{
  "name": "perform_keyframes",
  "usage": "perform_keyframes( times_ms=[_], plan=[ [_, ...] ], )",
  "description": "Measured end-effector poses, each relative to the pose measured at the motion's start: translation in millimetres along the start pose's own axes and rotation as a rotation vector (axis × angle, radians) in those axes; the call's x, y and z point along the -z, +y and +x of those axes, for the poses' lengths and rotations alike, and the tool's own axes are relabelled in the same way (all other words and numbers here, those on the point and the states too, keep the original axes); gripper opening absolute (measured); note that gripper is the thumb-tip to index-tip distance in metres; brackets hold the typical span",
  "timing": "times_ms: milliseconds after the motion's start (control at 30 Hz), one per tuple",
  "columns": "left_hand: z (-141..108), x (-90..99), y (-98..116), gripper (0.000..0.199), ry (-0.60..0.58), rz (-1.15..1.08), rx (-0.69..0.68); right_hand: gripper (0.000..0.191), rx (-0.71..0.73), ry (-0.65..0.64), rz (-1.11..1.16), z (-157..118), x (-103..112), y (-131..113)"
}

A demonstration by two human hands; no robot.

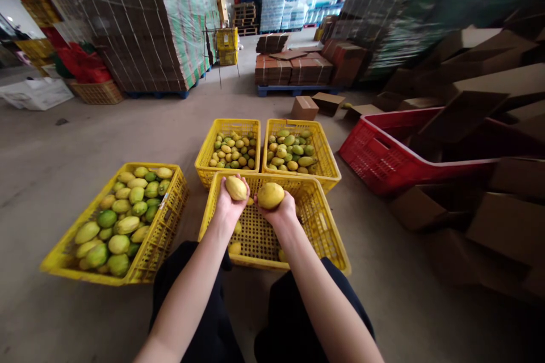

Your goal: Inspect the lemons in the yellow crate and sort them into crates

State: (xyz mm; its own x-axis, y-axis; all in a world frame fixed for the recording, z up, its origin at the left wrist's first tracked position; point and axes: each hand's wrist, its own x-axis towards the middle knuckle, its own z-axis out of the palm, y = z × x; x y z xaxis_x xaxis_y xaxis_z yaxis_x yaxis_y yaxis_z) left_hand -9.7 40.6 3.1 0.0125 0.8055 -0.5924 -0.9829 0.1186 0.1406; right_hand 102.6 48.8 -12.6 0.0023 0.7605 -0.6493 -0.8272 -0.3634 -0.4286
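My left hand (230, 202) is closed around a yellow lemon (236, 188), palm upward. A second, rounder yellow lemon (271, 195) rests in my right hand (281, 211), its fingers curled under it. Both hands are above the near yellow crate (332, 232), which has a perforated floor and a few lemons (234, 248) lying in it. My forearms cover part of this crate. To the left is a yellow crate (172, 218) filled with green and yellow lemons (128, 225).
Two yellow crates with fruit, one on the left (205, 154) and one on the right (327, 165), stand just beyond. On the right are a red crate (366, 153) and loose cardboard boxes (506, 227). Flattened cartons (310, 71) sit on a blue pallet (281, 91). Wrapped stacks (128, 22) rise behind.
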Motion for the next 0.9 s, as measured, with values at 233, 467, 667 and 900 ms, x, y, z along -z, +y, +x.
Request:
perform_keyframes(
  times_ms=[233,467,667,900],
  plan=[
    [1,-0.9,-1,0.013,0.033,0.136,-0.083,0.01,-0.03,0.083,0.062,0,-3,0],
    [4,3.0,-1,0.017,0.014,0.05,0.005,0.022,-0.07,-0.008,0.052,-9,-6,-2],
    [4,2.9,-2,0.016,-0.002,0.106,-0.058,0.017,0.004,0.055,0.006,-11,-7,-1],
    [8,4.1,-1,0.013,0.022,0.141,-0.03,0.014,-0.006,-0.014,-0.005,-14,-7,-2]
  ],
)
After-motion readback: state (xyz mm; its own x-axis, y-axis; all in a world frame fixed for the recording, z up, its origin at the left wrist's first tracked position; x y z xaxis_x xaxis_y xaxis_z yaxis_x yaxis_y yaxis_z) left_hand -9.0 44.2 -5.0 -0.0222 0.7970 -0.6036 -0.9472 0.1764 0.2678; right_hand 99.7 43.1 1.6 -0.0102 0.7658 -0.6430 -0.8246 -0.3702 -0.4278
